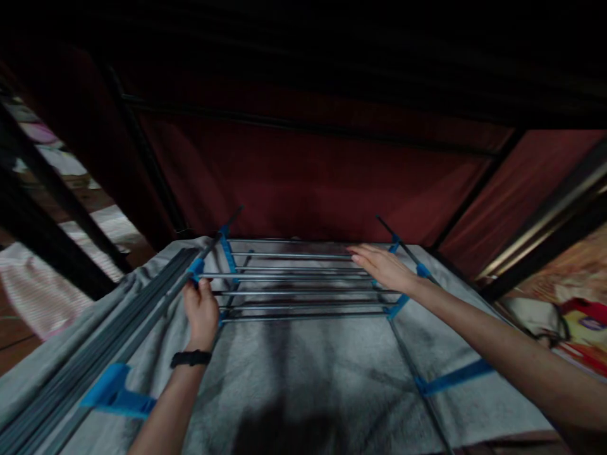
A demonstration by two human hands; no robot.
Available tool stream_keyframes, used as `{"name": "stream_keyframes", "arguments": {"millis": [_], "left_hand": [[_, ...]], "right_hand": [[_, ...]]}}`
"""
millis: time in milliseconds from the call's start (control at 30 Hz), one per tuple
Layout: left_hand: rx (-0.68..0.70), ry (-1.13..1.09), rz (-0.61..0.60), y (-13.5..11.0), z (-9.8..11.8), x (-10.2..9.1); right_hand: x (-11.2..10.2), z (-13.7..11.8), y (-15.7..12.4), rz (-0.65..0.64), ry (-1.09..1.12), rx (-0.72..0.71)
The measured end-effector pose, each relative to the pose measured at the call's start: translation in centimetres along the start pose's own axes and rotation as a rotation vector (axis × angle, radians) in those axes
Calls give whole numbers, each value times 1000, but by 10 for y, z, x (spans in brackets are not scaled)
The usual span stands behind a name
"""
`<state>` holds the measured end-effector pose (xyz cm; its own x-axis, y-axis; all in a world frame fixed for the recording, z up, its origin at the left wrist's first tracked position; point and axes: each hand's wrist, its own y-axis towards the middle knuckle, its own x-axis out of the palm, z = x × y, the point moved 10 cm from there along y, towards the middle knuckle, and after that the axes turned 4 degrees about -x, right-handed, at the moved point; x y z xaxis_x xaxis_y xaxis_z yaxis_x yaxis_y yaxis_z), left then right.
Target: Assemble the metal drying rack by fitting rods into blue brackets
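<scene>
A rack of grey metal rods (303,292) with blue plastic connectors (195,269) lies partly assembled on a grey-white cloth (303,366). My left hand (202,313), with a dark band on its wrist, is closed around the left end of a rod, just beneath a blue connector; some of its fingertips are hidden there. On the right side, my right hand (385,268) lies with outstretched fingers over the cross rods, palm down. It is near the right-hand connectors (397,306) and grips nothing that I can see.
A bundle of loose grey rods (102,338) lies along the left. Blue side pieces stick out at the lower left (118,392) and lower right (458,377). A dark red fabric panel (313,189) on a black frame rises behind. Colourful cloth (585,335) lies at far right.
</scene>
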<state>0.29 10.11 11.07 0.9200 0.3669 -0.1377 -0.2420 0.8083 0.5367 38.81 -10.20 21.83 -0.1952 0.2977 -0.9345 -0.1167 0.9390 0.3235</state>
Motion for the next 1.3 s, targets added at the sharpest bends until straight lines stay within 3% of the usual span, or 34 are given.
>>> {"name": "stream_keyframes", "arguments": {"millis": [100,200,267,333,433,533,933,1300], "left_hand": [[22,-69,-12,-1,11,-1],[35,-84,26,-3,22,-7],[89,-64,37,-2,28,-7],[91,-8,44,0,24,-5],[-21,101,79,3,4,-4],[-81,135,85,2,-4,-4],[-75,170,107,-6,23,-7],[-101,189,120,-3,12,-4]], "right_hand": [[-46,66,-35,199,70,220],[-70,139,-93,426,193,537],[-59,174,-131,502,373,759],[-35,190,-156,490,575,929],[-2,184,-169,432,828,1042],[13,175,-169,416,946,1116],[10,174,-167,425,849,1134],[7,163,-165,412,850,1132]]}}
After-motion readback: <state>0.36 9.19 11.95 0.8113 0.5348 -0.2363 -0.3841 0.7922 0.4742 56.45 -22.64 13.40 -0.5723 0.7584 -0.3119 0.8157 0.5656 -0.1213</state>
